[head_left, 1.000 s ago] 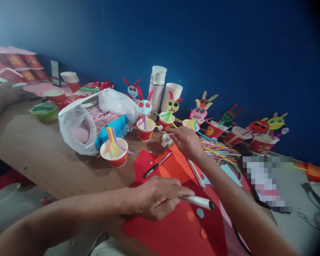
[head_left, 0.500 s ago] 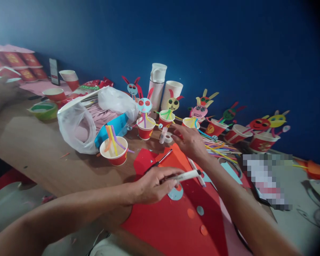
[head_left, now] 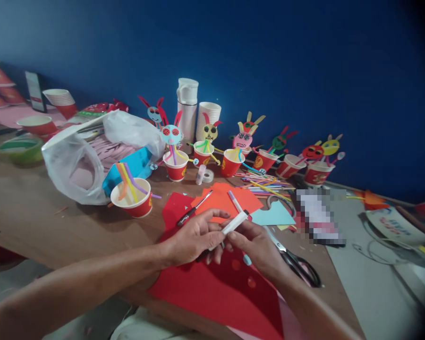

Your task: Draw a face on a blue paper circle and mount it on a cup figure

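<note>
A white marker (head_left: 235,223) with a black end lies slantwise between my hands, above a large red paper sheet (head_left: 216,302). My left hand (head_left: 191,238) grips its lower part between thumb and fingers. At the dark end, my right hand (head_left: 258,243) has closed around the marker, some of its fingers hidden behind it. Orange paper (head_left: 212,191) lies just beyond, bearing a dark pen-shaped tool (head_left: 194,208) and a white pen with a purple end (head_left: 234,200). Small paper discs, one of them orange (head_left: 251,282), rest on the red sheet.
Black-handled scissors (head_left: 301,267) lie beside my right forearm. Paper cups with straw-and-paper figures, one pink-faced (head_left: 242,141), line the back. A cup with bent straws (head_left: 136,208) stands left, near a white plastic bag (head_left: 65,167). Loose straws (head_left: 265,184) lie behind the light-blue paper (head_left: 276,213).
My right hand has come down from near the tape roll to the marker in my left hand. The view has shifted right, and the scissors now show.
</note>
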Available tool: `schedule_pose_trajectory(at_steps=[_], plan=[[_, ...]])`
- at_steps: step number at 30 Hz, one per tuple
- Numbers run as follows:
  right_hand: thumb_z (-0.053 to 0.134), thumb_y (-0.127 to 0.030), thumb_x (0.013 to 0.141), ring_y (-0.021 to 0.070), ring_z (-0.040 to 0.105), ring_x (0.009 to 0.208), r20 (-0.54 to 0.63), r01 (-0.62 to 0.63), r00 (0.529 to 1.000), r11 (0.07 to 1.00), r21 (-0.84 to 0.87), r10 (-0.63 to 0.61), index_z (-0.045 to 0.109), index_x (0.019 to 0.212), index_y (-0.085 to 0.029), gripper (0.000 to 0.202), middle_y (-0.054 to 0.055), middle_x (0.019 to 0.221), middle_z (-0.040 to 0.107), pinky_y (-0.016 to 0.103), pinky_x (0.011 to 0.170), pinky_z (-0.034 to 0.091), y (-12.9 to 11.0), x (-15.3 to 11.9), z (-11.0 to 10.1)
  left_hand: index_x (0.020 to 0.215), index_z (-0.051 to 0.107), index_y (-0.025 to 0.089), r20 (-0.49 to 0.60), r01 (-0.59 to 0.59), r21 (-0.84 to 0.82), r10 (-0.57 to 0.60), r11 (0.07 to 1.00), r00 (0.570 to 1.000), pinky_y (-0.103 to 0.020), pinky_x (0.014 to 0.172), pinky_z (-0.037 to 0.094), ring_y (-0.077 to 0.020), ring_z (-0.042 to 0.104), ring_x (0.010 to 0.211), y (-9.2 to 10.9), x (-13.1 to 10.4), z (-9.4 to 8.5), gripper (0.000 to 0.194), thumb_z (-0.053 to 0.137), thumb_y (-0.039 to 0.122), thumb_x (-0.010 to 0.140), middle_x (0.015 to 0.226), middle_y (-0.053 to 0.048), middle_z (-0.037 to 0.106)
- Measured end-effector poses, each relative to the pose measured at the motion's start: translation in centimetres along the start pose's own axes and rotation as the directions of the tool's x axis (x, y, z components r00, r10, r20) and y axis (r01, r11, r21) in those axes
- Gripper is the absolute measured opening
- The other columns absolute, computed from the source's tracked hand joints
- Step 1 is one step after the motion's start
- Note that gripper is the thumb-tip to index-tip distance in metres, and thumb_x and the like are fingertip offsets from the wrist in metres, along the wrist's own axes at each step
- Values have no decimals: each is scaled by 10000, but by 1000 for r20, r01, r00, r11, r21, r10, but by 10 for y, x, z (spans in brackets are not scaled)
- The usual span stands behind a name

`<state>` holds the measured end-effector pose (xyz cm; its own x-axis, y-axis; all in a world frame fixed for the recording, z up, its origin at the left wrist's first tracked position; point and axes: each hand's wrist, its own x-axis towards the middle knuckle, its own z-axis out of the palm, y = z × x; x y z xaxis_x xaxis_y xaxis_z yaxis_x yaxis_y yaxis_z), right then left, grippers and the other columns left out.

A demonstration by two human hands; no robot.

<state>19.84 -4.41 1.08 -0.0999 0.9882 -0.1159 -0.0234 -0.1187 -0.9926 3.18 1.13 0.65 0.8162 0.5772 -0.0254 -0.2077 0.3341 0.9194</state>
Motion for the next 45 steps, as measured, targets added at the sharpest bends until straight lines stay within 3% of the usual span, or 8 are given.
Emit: schedule_pose_trajectory(at_steps=[8, 13, 20, 23, 28, 35, 40, 45], plan=[[628, -354, 794, 79, 482, 471, -121, 36, 993, 989, 141, -18, 626, 904, -164, 220, -39, 557, 541, 186, 424, 374, 15, -2, -7, 1033, 500, 113, 127, 152, -208, -127, 966, 984, -214, 411, 432, -154, 615, 472, 0, 1, -4, 390, 390, 456, 883, 718, -94, 661], [661, -357, 762, 87, 489, 541, -234, 104, 970, 978, 182, -60, 648, 872, -163, 223, -22, 595, 563, 205, 513, 409, 24, -3, -11, 824, 530, 112, 120, 294, -27, -289, 955, 950, -166, 398, 383, -79, 529, 379, 9, -2, -5, 313, 498, 423, 844, 608, -34, 627], [617, -388, 789, 103, 517, 505, -3, 54, 999, 999, -3, -54, 648, 838, -174, 221, -8, 610, 591, 227, 476, 424, 6, -18, 2, 763, 536, 133, 254, 400, 160, -429, 902, 867, -126, 325, 301, -34, 393, 293, 7, -5, -2, 344, 555, 474, 802, 469, 44, 541], [556, -367, 843, 105, 512, 540, -20, 91, 995, 991, -94, -93, 648, 837, -178, 210, -14, 589, 556, 227, 505, 415, -3, -25, 3, 721, 501, 146, 305, 409, 157, -438, 899, 846, -130, 320, 306, -38, 379, 287, 12, -5, 1, 380, 535, 516, 801, 443, 49, 522], [557, -381, 841, 92, 486, 503, -120, 141, 981, 987, -81, -150, 651, 820, -189, 215, -26, 538, 533, 209, 476, 376, -13, -28, -1, 709, 455, 161, 328, 357, 115, -374, 927, 867, -128, 319, 297, -36, 368, 281, 25, -3, 8, 371, 494, 509, 833, 432, 53, 519], [554, -382, 839, 83, 418, 446, -108, 161, 980, 986, -36, -164, 648, 701, -167, 272, -22, 486, 502, 205, 429, 316, -16, -29, -3, 613, 425, 165, 330, 359, 98, -371, 928, 868, -137, 296, 308, -46, 387, 263, 26, -8, 25, 500, 445, 633, 786, 403, 45, 495], [556, -353, 845, 85, 425, 475, -122, 169, 978, 986, 3, -168, 665, 745, -190, 220, -13, 531, 531, 205, 448, 338, -21, -35, -1, 543, 398, 180, 258, 374, 188, -413, 908, 873, -155, 285, 259, -50, 338, 265, 32, -14, 40, 546, 378, 668, 788, 359, 50, 417], [582, -346, 823, 92, 438, 478, -148, 188, 971, 982, -11, -188, 671, 736, -210, 184, 3, 581, 578, 214, 445, 352, -28, -40, 1, 489, 377, 180, 125, 270, 344, -329, 899, 936, -168, 380, 287, -55, 356, 381, 37, -21, 54, 547, 295, 562, 872, 428, 24, 403]])
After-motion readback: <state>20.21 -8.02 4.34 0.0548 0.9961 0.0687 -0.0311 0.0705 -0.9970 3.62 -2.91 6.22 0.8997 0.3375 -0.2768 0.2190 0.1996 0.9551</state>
